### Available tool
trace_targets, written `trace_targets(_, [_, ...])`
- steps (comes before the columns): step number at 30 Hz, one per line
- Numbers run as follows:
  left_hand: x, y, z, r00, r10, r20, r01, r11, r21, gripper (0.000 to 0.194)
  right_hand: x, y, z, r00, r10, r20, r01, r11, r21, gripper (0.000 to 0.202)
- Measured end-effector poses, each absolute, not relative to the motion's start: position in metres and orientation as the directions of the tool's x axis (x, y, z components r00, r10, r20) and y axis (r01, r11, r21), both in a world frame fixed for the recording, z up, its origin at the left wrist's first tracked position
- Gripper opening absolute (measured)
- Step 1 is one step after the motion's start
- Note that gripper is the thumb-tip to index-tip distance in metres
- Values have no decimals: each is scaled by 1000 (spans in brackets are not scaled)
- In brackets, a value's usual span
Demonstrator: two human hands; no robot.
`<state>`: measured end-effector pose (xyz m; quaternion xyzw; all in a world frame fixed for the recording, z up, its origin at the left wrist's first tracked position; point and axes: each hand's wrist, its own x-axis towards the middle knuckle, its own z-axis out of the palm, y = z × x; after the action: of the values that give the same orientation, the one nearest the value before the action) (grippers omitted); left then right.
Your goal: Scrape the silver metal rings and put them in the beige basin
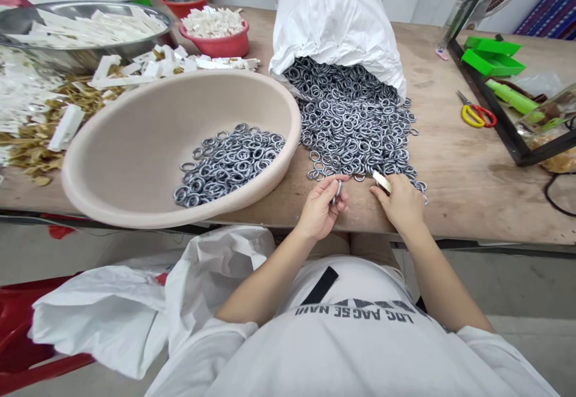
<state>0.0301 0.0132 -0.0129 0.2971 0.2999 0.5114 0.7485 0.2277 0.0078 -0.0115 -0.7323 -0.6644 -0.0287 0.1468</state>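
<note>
My left hand point(320, 208) pinches a grey ring point(338, 191) between thumb and fingers, just above the table's front edge. A short way to the right, my right hand point(404, 201) is closed on a small white tool with a dark side point(382, 180); its exact kind is hard to make out. Beyond both hands spreads a pile of grey rings point(355, 133), spilling from the mouth of a big white sack point(335, 19). To the left stands a wide beige basin point(117, 139), tilted toward me, with many similar rings point(229, 166) in it.
White and brown pieces point(54, 109) are heaped at the left, near a metal bowl point(85, 55) of white strips. A red bowl point(220, 43) stands behind the basin. Scissors point(477, 115), green trays point(492, 58) and a black frame point(486, 94) are at the right.
</note>
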Motion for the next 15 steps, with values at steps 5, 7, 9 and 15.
trace_targets(5, [27,18,-12,340,913,-223,-591,392,705,34,234,10,-10,89,967,238,952,-13,-305,23])
trace_targets(7, [29,17,-10,344,913,-219,-580,390,715,34,232,11,-9,78,960,270,838,83,-539,23])
trace_targets(9, [33,15,-9,337,925,-177,-542,345,766,34,225,10,-7,66,974,219,560,145,-816,28])
trace_targets(15, [45,7,-11,295,951,-95,-398,213,892,37,192,1,-7,15,1000,19,-77,20,-997,36])
